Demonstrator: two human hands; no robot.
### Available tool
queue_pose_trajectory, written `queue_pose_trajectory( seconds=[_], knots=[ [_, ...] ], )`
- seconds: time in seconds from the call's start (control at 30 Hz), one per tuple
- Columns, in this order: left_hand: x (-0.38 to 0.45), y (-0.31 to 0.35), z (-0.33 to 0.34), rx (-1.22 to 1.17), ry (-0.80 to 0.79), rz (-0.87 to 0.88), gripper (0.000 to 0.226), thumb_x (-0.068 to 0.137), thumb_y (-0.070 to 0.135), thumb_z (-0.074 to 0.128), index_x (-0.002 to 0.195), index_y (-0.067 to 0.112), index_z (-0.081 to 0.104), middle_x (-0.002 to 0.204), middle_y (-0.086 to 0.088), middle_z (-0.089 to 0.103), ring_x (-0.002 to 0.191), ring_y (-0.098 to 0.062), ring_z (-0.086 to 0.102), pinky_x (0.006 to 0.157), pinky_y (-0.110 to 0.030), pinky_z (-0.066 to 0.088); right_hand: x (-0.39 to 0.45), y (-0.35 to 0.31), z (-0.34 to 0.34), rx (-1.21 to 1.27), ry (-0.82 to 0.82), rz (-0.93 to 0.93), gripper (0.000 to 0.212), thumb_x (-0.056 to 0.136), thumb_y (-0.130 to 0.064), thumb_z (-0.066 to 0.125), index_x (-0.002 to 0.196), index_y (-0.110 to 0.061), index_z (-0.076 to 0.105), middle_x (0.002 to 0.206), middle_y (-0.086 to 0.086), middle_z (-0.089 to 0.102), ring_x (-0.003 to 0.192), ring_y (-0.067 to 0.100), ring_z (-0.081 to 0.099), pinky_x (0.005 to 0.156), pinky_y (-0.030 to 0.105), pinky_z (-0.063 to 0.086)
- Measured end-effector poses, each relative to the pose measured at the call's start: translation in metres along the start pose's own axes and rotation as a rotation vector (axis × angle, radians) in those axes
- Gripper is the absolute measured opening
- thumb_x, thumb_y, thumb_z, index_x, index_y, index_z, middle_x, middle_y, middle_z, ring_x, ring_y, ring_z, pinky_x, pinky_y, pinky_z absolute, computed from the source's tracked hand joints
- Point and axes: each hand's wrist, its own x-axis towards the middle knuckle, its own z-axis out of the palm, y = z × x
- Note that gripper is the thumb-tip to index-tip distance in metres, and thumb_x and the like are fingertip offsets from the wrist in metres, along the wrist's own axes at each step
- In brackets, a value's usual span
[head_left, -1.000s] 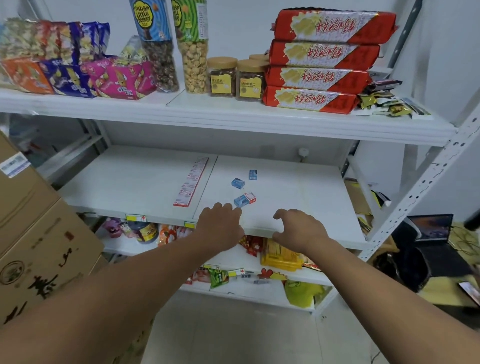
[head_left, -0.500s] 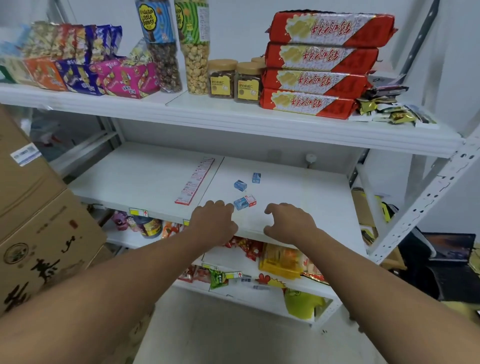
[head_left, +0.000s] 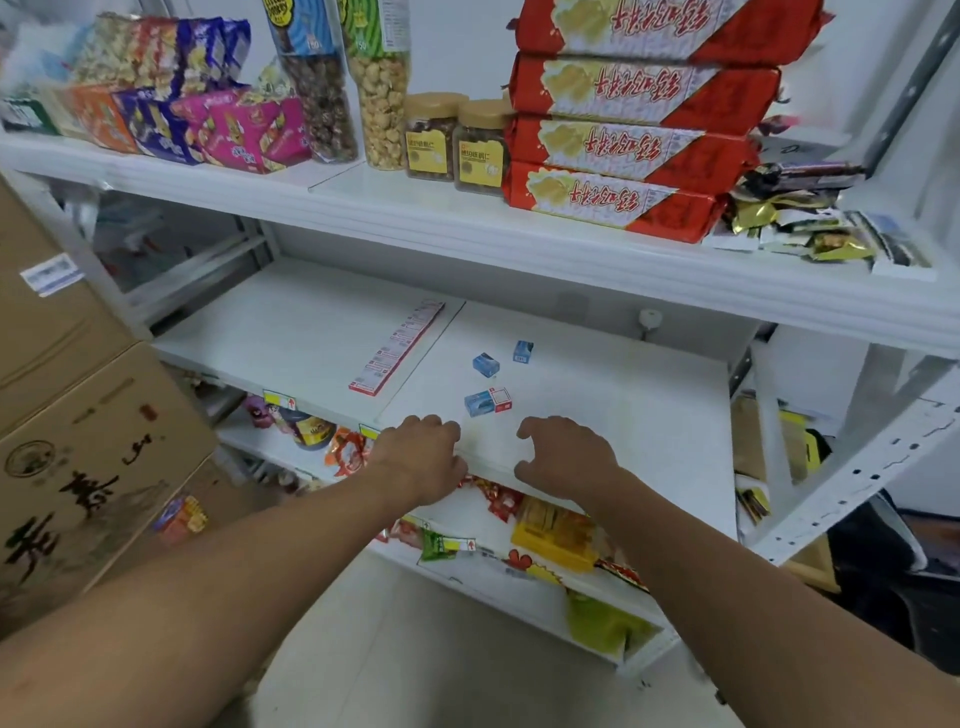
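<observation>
My left hand (head_left: 422, 457) and my right hand (head_left: 566, 457) rest side by side on the front edge of the white middle shelf (head_left: 634, 415), fingers loosely curled, nothing in either. Just beyond my fingertips lies a small blue and white box (head_left: 488, 401). Two smaller blue boxes (head_left: 486, 364) (head_left: 523, 351) sit farther back on the board. A long strip of red and white labels (head_left: 397, 348) lies to their left.
The upper shelf (head_left: 467, 228) carries stacked red biscuit packs (head_left: 639, 140), two jars (head_left: 431, 137), tall snack tubes (head_left: 382, 104) and coloured bags (head_left: 239, 130). Cardboard boxes (head_left: 78, 441) stand at the left. Snack packs (head_left: 556, 535) fill the lower shelf. A white upright (head_left: 857, 467) rises at the right.
Both hands have stayed at the shelf's front edge, drawing slightly closer together. The view has drifted a little.
</observation>
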Motion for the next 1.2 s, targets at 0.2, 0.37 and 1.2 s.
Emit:
queue_pose_trajectory(
  seconds=[0.2,0.37,1.2],
  knots=[
    [0.052,-0.010,0.005,-0.018,-0.019,0.053,0.052,0.105,0.049,0.049,0.152,0.026,0.051,0.141,-0.003,0.060,0.129,-0.027,0.056,0.101,-0.044,0.051,0.043,0.006,0.002,-0.012,-0.006,0.038,0.059,0.087,-0.043,0.067,0.143,-0.036,0.051,0.142,-0.005,0.058,0.123,0.022,0.059,0.098,0.040,0.051],
    [0.101,-0.029,0.009,-0.079,-0.082,0.117,0.055,0.105,0.048,0.050,0.156,0.028,0.047,0.142,-0.002,0.059,0.127,-0.025,0.058,0.103,-0.044,0.052,0.079,0.005,0.010,-0.060,-0.099,0.088,0.061,0.089,-0.042,0.065,0.148,-0.035,0.048,0.144,-0.002,0.055,0.125,0.024,0.058,0.095,0.039,0.051],
    [0.268,-0.036,0.114,-0.263,-0.056,0.051,0.063,0.094,0.055,0.075,0.143,0.020,0.054,0.136,-0.004,0.063,0.121,-0.022,0.062,0.098,-0.041,0.058,0.236,0.049,0.072,-0.126,-0.151,0.003,0.074,0.089,-0.031,0.070,0.155,-0.033,0.036,0.136,0.003,0.054,0.112,0.026,0.062,0.084,0.042,0.059]
  ],
)
